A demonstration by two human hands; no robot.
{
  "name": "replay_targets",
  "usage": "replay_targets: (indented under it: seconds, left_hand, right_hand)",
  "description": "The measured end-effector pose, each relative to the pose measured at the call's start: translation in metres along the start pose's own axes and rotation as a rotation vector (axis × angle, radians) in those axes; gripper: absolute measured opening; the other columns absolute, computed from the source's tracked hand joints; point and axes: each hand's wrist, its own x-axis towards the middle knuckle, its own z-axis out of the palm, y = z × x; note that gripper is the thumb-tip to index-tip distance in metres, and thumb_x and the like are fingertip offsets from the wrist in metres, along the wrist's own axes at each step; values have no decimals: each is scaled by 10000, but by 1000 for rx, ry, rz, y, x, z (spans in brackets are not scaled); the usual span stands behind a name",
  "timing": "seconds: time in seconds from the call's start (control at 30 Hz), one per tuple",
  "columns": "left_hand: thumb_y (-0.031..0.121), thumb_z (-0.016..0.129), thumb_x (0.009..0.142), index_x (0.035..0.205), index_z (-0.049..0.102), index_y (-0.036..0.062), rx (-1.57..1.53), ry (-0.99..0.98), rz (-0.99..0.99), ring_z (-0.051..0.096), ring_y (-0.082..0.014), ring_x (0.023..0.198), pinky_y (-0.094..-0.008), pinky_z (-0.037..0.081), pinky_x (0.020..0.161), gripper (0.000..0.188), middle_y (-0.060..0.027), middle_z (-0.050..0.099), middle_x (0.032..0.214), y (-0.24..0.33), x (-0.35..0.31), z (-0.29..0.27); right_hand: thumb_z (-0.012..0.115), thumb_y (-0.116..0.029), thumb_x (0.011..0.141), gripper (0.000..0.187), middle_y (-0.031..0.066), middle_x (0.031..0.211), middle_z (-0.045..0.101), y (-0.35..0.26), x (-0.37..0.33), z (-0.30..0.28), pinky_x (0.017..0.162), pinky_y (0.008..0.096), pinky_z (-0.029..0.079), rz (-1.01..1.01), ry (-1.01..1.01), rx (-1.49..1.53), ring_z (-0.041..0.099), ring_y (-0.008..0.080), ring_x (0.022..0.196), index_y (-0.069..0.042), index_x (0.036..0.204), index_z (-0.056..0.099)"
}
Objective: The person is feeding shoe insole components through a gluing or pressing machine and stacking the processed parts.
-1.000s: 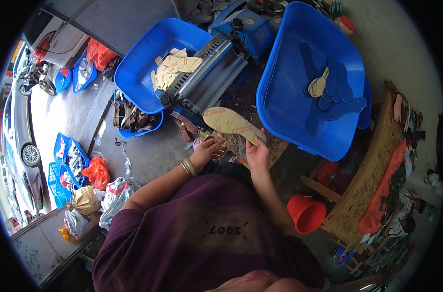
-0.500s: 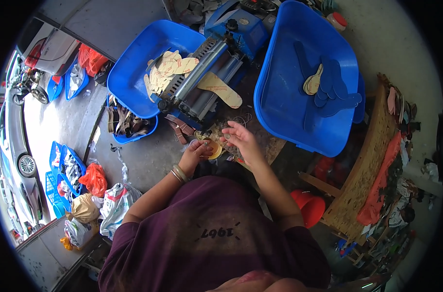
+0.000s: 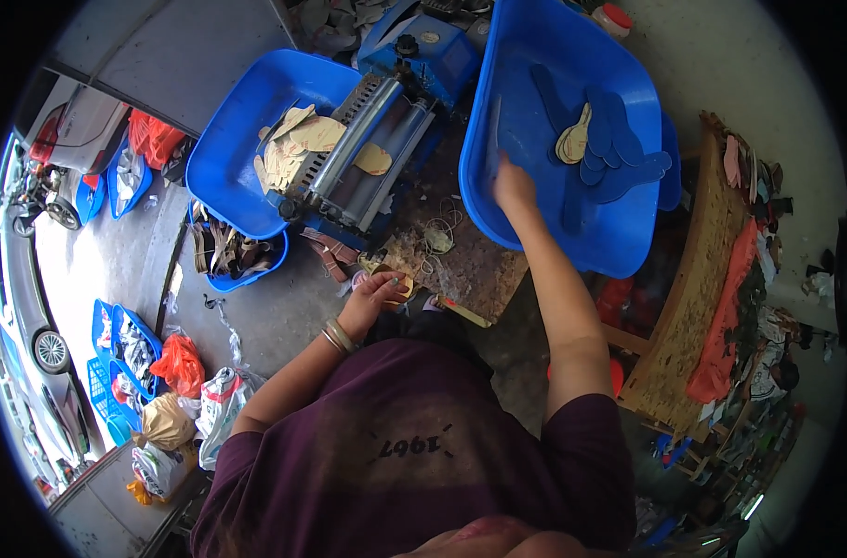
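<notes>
My right hand reaches into the large blue bin on the right, by its left wall. Its fingers are closed on a thin blue insole, seen almost edge-on. Deeper in this bin lie several loose blue insoles and a small stack of cream, paper-faced insoles. In front of my body, my left hand is pinched, but what it holds is too small to make out. Beside its fingertips is a yellowish rounded thing. A cream insole sticks out from the rollers of the machine.
Left of the machine, a blue bin holds many cream insoles. Below it stands a small blue tub of brown strips. A wooden bench is at the right. Bags and a parked car are at the left.
My right hand has moved from beside my left hand up into the right bin. Less of the cream insole shows beyond the rollers. The view has shifted slightly; my left hand stays near the same place.
</notes>
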Motion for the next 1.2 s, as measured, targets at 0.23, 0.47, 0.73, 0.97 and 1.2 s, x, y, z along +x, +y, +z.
replay_targets:
  seconds: [0.23, 0.47, 0.73, 0.97, 1.2]
  left_hand:
    - [299, 489, 941, 1345, 372, 57, 7, -322, 79, 564, -168, 1046, -300, 438, 879, 485, -90, 544, 1222, 45, -9, 30]
    - [245, 460, 956, 1175, 505, -21, -130, -164, 236, 628, -199, 886, -295, 537, 711, 347, -120, 620, 1048, 58, -4, 87]
    - [244, 465, 954, 1136, 489, -38, -177, 5, -14, 652, -200, 750, -273, 539, 662, 337, -158, 636, 957, 44, 47, 55]
    - [244, 450, 962, 1142, 481, -28, -155, 59, -62, 642, -179, 734, -293, 538, 666, 328, -150, 622, 976, 47, 83, 22]
    - [241, 436, 967, 1145, 484, -38, -167, 150, -65, 650, -177, 783, -288, 543, 741, 334, -146, 617, 1007, 63, 106, 21]
  right_hand:
    - [541, 7, 845, 311, 44, 889, 637, 59, -122, -68, 704, 201, 457, 92, 520, 1312, 579, 71, 790, 10, 1155, 570]
    - [547, -56, 877, 302, 87, 932, 647, 16, -192, -38, 705, 250, 491, -225, 67, 1034, 624, 141, 829, 25, 1167, 550]
    - [723, -404, 755, 721, 221, 1231, 448, 234, 22, -2, 956, 397, 401, 659, 457, 1421, 475, 316, 1129, 61, 1228, 440]
    - [749, -452, 710, 695, 150, 1131, 572, 249, 115, 15, 849, 425, 475, 836, 569, 1570, 569, 273, 973, 6, 1177, 514]
    - [621, -373, 850, 572, 135, 1242, 541, 289, 167, 5, 916, 462, 469, 495, 350, 1924, 563, 293, 1081, 1, 1258, 476]
